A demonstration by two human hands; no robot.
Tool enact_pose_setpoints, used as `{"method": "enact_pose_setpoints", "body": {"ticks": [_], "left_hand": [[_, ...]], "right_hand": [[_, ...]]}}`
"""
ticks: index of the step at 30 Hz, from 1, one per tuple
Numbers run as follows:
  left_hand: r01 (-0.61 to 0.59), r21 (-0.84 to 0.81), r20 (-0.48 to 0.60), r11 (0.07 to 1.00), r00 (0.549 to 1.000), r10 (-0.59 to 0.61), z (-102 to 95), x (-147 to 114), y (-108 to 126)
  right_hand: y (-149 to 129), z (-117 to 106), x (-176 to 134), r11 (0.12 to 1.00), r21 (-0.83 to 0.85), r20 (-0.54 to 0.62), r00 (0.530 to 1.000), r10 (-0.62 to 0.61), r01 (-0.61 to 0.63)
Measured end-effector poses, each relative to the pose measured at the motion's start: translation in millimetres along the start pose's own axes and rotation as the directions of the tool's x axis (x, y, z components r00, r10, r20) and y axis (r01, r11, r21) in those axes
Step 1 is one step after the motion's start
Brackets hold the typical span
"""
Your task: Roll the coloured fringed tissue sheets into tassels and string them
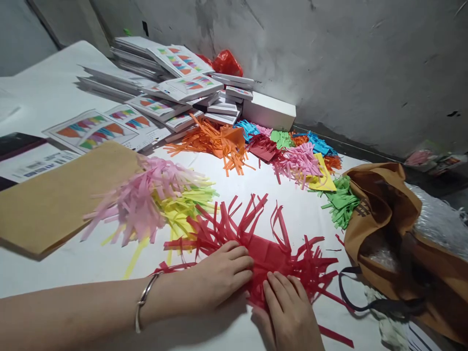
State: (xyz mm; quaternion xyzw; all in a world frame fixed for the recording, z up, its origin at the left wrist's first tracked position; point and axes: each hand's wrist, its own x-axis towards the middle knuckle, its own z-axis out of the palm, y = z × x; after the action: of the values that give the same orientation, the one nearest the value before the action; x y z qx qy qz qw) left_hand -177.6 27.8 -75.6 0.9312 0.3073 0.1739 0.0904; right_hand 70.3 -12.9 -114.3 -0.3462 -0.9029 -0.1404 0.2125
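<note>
A red fringed tissue paper (266, 251) lies spread on the white tabletop, its cut strips fanning out at the back and to both sides. Bent over the left part of its uncut middle are the fingers of my left hand (224, 273), held close together; the thumb is hidden. My right hand (288, 309) is at the near edge, fingers on top of the paper and thumb low at the side, gripping it. Left of the red paper, pink fringed tissue paper (146, 197) overlaps yellow fringed tissue paper (177, 209).
A brown cardboard piece (69, 195) lies at left. Printed flat boxes (190, 87) are stacked behind, beside a white box (270, 109). Orange fringed paper (212, 139) and other coloured bundles line the back. At right slumps a brown bag (383, 214) with a black strap (383, 307).
</note>
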Motion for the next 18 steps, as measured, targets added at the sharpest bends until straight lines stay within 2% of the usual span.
{"method": "enact_pose_setpoints", "body": {"ticks": [3,8,11,13,16,18], "left_hand": [[-0.046,0.023,0.029,0.999,0.999,0.045,6.1,12,-6],[0.093,0.176,0.075,0.98,0.991,-0.107,21.8,9,-24],[0.16,0.178,0.095,0.971,0.979,-0.179,23.5,-5,-30],[0.182,0.168,0.102,0.969,0.974,-0.201,22.8,-13,-31],[0.185,0.156,0.097,0.97,0.975,-0.201,22.1,-19,-31],[0.183,0.16,0.081,0.97,0.977,-0.197,23.0,-19,-30]], "right_hand": [[-2,1,4,0.998,0.044,0.019,0.999,0.047,-0.048],[-5,10,15,0.971,0.037,0.165,0.96,0.225,-0.235],[4,15,14,0.93,-0.065,0.119,0.923,0.367,-0.361],[18,14,8,0.879,-0.153,0.087,0.88,0.467,-0.451],[43,1,-7,0.786,-0.26,0.041,0.807,0.589,-0.561],[53,-14,-17,0.755,-0.252,-0.036,0.786,0.618,-0.605]]}}
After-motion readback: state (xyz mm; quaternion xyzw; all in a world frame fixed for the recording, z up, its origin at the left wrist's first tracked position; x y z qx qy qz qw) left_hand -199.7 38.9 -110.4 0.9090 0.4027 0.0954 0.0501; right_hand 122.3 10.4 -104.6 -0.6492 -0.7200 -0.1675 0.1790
